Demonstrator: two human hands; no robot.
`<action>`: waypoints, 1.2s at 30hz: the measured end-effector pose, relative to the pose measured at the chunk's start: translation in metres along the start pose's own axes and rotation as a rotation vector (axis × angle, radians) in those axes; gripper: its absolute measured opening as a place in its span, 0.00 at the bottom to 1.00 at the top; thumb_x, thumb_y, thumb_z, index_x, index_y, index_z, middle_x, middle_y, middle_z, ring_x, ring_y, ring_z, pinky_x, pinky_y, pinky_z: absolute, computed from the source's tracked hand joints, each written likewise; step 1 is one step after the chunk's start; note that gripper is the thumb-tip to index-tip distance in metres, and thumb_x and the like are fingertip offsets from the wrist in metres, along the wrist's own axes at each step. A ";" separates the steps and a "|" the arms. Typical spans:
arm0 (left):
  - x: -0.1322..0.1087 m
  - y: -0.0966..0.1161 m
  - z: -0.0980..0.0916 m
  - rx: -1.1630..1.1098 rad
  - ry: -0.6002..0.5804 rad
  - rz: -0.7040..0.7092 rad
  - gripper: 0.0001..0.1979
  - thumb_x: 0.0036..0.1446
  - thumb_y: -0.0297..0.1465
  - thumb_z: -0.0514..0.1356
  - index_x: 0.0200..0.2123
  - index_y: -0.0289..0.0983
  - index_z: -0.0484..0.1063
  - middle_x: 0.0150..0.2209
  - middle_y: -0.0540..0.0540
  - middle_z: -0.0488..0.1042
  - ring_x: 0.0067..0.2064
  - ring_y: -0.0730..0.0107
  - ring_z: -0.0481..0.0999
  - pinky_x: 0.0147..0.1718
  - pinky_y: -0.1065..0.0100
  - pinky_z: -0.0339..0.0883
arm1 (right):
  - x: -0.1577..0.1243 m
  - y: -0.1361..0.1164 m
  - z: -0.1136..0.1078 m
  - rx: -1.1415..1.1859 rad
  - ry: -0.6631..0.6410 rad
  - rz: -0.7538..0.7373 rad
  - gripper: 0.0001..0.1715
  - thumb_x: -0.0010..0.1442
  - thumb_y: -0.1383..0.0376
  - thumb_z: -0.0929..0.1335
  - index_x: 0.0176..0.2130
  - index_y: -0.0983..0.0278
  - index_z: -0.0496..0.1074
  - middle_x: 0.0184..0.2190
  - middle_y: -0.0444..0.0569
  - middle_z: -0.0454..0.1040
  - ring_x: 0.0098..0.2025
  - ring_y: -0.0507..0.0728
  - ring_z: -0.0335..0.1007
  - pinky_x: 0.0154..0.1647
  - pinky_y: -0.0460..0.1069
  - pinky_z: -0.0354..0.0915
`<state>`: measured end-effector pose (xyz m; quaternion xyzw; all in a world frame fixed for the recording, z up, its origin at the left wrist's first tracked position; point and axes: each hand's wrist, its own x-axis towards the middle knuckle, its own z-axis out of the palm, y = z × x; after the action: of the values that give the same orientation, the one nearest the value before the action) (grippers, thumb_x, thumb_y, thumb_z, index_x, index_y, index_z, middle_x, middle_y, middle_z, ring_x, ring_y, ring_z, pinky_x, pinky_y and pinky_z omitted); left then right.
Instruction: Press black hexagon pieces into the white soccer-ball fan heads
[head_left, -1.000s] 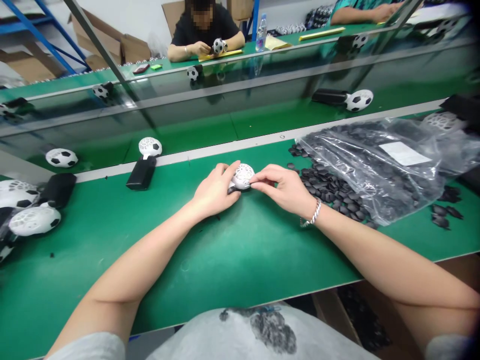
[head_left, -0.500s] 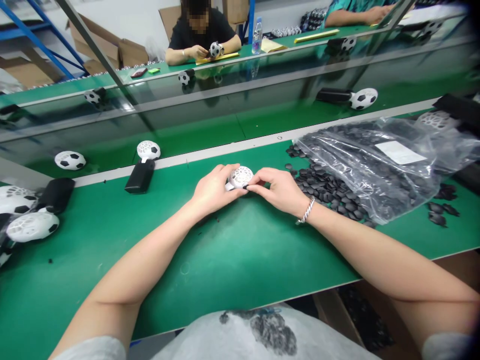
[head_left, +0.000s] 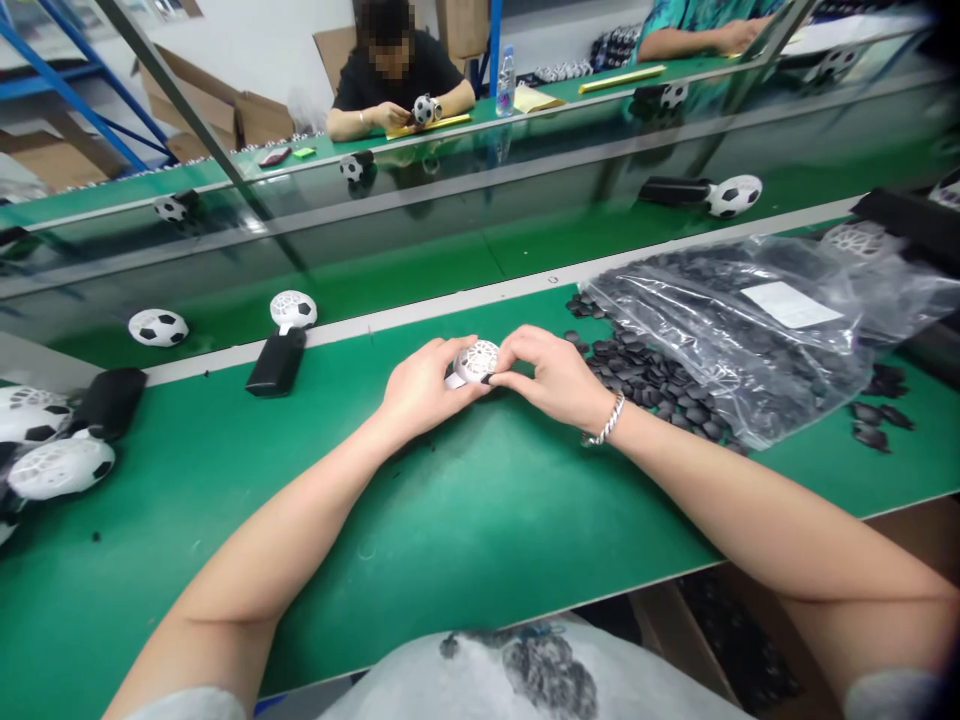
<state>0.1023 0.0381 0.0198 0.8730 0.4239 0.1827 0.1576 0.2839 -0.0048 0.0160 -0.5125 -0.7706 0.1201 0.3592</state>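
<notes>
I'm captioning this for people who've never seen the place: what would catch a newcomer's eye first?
At centre, a white, round, lattice-topped piece is held in the left hand, with the right hand at its edge. To the right on the flat green bench, small black chips lie heaped beside a clear plastic bag with a white label.

Green table [head_left: 465, 540], pale strip [head_left: 420, 311] along far edge. Right: loose black pieces [head_left: 667, 390] heaped against a clear bag [head_left: 795, 375], a few strays [head_left: 870, 437] by its other side. Left: black-handled ball [head_left: 292, 309], head over the strip; farther left, more balls [head_left: 66, 467], bunched; black speck [head_left: 96, 537] nearer.
</notes>
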 end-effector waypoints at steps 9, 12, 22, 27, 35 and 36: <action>-0.001 0.001 0.000 0.010 0.018 0.002 0.26 0.48 0.42 0.61 0.52 0.44 0.64 0.44 0.48 0.72 0.44 0.61 0.72 0.34 0.68 0.67 | 0.001 0.007 0.006 0.353 -0.076 0.224 0.19 0.47 0.66 0.70 0.40 0.62 0.63 0.42 0.49 0.70 0.46 0.58 0.67 0.40 0.54 0.69; -0.001 0.000 0.001 -0.003 0.004 0.007 0.28 0.47 0.42 0.62 0.53 0.43 0.63 0.45 0.48 0.72 0.45 0.60 0.72 0.36 0.67 0.67 | 0.002 0.007 0.006 0.374 -0.084 0.227 0.20 0.46 0.66 0.70 0.40 0.62 0.63 0.42 0.50 0.69 0.47 0.59 0.67 0.37 0.53 0.70; -0.002 0.002 0.001 0.026 0.007 0.010 0.28 0.50 0.41 0.60 0.54 0.42 0.62 0.47 0.47 0.72 0.45 0.62 0.72 0.39 0.66 0.67 | -0.002 0.017 0.009 0.371 -0.087 0.143 0.22 0.51 0.62 0.69 0.45 0.62 0.64 0.45 0.53 0.69 0.47 0.60 0.66 0.36 0.52 0.70; 0.000 0.002 0.000 0.003 0.000 0.005 0.27 0.48 0.41 0.61 0.53 0.42 0.64 0.47 0.47 0.72 0.45 0.62 0.72 0.39 0.66 0.68 | 0.000 0.016 0.008 0.382 -0.089 0.194 0.23 0.48 0.62 0.70 0.45 0.63 0.63 0.46 0.53 0.68 0.47 0.60 0.66 0.34 0.51 0.70; -0.002 0.008 0.001 0.027 0.009 0.007 0.26 0.49 0.40 0.60 0.52 0.42 0.64 0.44 0.46 0.72 0.43 0.62 0.72 0.38 0.65 0.67 | 0.002 0.012 0.009 0.376 -0.059 0.208 0.22 0.47 0.63 0.70 0.43 0.63 0.64 0.45 0.53 0.69 0.46 0.59 0.67 0.30 0.48 0.69; -0.003 0.008 0.000 0.021 -0.007 0.009 0.27 0.49 0.40 0.60 0.53 0.42 0.64 0.44 0.47 0.72 0.43 0.62 0.72 0.37 0.65 0.67 | 0.003 0.015 0.004 0.358 -0.086 0.204 0.21 0.47 0.63 0.70 0.42 0.63 0.65 0.43 0.52 0.70 0.44 0.58 0.68 0.32 0.49 0.69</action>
<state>0.1063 0.0309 0.0226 0.8771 0.4213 0.1760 0.1491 0.2913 0.0052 0.0063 -0.5102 -0.6958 0.3126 0.3974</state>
